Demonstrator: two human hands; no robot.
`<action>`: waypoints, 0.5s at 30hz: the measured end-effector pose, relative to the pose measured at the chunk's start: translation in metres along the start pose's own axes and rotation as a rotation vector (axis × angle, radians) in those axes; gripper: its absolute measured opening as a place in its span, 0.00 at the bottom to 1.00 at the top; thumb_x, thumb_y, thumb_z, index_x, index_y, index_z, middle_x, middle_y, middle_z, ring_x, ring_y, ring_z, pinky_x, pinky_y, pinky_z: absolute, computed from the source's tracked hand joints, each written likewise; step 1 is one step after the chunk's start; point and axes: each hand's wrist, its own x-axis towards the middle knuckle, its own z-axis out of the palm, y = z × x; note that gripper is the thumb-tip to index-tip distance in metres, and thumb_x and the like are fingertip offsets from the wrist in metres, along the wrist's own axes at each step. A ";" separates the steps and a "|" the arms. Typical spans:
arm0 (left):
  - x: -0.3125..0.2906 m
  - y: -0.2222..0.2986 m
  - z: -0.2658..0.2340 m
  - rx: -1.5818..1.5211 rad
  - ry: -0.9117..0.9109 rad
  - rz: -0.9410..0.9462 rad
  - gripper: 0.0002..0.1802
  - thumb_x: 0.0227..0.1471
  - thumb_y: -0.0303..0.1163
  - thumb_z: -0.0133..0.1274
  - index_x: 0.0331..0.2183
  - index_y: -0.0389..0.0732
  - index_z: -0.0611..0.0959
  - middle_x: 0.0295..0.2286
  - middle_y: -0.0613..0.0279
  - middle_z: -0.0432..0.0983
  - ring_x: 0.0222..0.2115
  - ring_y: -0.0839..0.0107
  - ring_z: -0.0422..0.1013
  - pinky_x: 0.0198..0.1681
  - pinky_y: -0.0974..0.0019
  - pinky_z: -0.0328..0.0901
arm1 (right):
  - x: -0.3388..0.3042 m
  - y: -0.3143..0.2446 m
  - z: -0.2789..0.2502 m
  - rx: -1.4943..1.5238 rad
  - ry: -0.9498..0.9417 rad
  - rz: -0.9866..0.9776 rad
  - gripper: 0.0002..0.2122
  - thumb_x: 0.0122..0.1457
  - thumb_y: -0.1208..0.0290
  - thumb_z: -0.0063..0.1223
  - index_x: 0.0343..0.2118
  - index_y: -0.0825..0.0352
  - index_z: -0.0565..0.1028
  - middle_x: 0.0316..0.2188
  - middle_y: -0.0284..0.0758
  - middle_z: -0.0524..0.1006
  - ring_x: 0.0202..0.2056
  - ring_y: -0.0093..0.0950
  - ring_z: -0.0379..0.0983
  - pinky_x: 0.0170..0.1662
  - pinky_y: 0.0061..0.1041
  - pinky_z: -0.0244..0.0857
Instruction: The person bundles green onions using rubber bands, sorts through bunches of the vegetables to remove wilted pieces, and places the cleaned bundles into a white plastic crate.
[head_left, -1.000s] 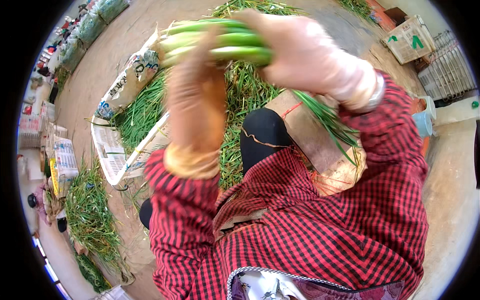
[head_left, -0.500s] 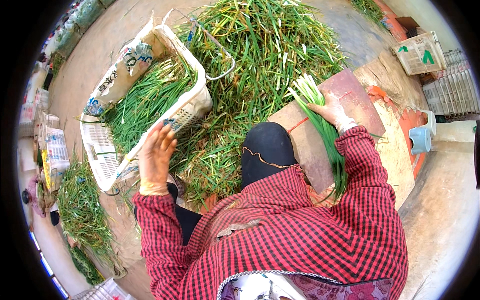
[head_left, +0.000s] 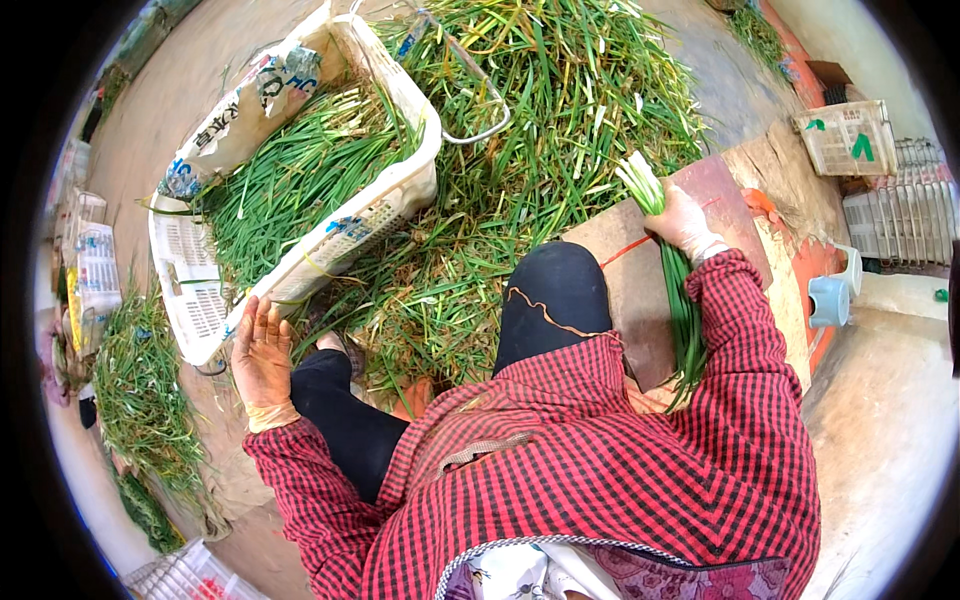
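My right hand [head_left: 686, 224], in a thin pale glove, is closed round a bunch of garlic chives [head_left: 681, 310]. The white stalk ends stick out past my fingers, and the long green leaves hang back toward my right sleeve. Under this hand lies a flat board [head_left: 632, 285] with a red line across it. My left hand [head_left: 262, 358], also gloved, is raised empty with its fingers stretched, near the close corner of a white plastic basket [head_left: 345, 232]. More green chives [head_left: 300, 180] fill the basket.
A large heap of loose green and yellowed leaves [head_left: 560, 110] spreads ahead, beyond my knee. Another leaf pile [head_left: 145, 385] lies at the left. The basket's metal handle [head_left: 480, 90] juts over the heap. Blue and white stools [head_left: 830, 300] and stacked crates [head_left: 850, 138] stand at right.
My left hand has moved left and lower, away from the basket's side. My right hand now wraps the chives more tightly, and their white ends are gathered closer together.
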 end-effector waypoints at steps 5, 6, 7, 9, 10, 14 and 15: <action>0.004 0.008 -0.013 -0.050 -0.052 0.019 0.23 0.61 0.34 0.47 0.57 0.38 0.70 0.49 0.62 0.73 0.47 0.72 0.71 0.50 0.65 0.67 | 0.015 0.020 -0.011 0.386 -0.138 -0.107 0.31 0.44 0.59 0.62 0.50 0.71 0.69 0.40 0.50 0.77 0.45 0.45 0.74 0.49 0.37 0.66; 0.004 0.012 -0.014 -0.063 -0.080 0.021 0.23 0.62 0.33 0.46 0.57 0.38 0.70 0.50 0.62 0.73 0.49 0.72 0.71 0.51 0.65 0.67 | 0.015 0.019 -0.004 0.337 -0.109 -0.138 0.32 0.44 0.58 0.63 0.52 0.70 0.69 0.42 0.51 0.76 0.47 0.45 0.73 0.51 0.37 0.64; 0.004 0.012 -0.015 -0.072 -0.088 0.032 0.23 0.62 0.33 0.45 0.57 0.38 0.69 0.50 0.62 0.73 0.49 0.71 0.71 0.52 0.66 0.67 | 0.014 0.019 0.003 0.289 -0.079 -0.170 0.34 0.44 0.56 0.64 0.53 0.70 0.68 0.45 0.51 0.75 0.48 0.45 0.71 0.52 0.38 0.63; 0.005 0.016 -0.016 -0.078 -0.109 0.040 0.23 0.62 0.33 0.45 0.57 0.38 0.69 0.49 0.62 0.73 0.48 0.71 0.71 0.51 0.65 0.67 | 0.012 0.016 0.004 0.164 -0.048 -0.193 0.38 0.44 0.53 0.67 0.56 0.70 0.67 0.51 0.52 0.71 0.54 0.45 0.66 0.57 0.38 0.59; 0.002 0.021 -0.018 -0.076 -0.108 0.057 0.24 0.62 0.33 0.45 0.58 0.38 0.69 0.49 0.62 0.73 0.48 0.71 0.71 0.51 0.65 0.67 | 0.010 0.008 0.001 0.157 -0.033 -0.173 0.38 0.44 0.53 0.67 0.56 0.70 0.66 0.50 0.53 0.71 0.54 0.45 0.67 0.56 0.38 0.59; -0.005 0.035 -0.036 -0.125 -0.046 0.128 0.23 0.60 0.31 0.47 0.56 0.37 0.71 0.47 0.62 0.75 0.45 0.70 0.72 0.50 0.64 0.67 | 0.001 -0.001 -0.009 0.298 -0.199 -0.082 0.41 0.46 0.56 0.68 0.60 0.70 0.62 0.52 0.51 0.71 0.55 0.42 0.66 0.58 0.35 0.59; -0.006 0.039 -0.035 -0.127 -0.009 0.150 0.22 0.60 0.31 0.47 0.55 0.37 0.72 0.46 0.62 0.75 0.44 0.69 0.72 0.50 0.63 0.67 | 0.002 0.005 -0.006 0.404 -0.160 -0.121 0.41 0.46 0.58 0.68 0.61 0.70 0.60 0.55 0.49 0.69 0.57 0.40 0.65 0.59 0.34 0.57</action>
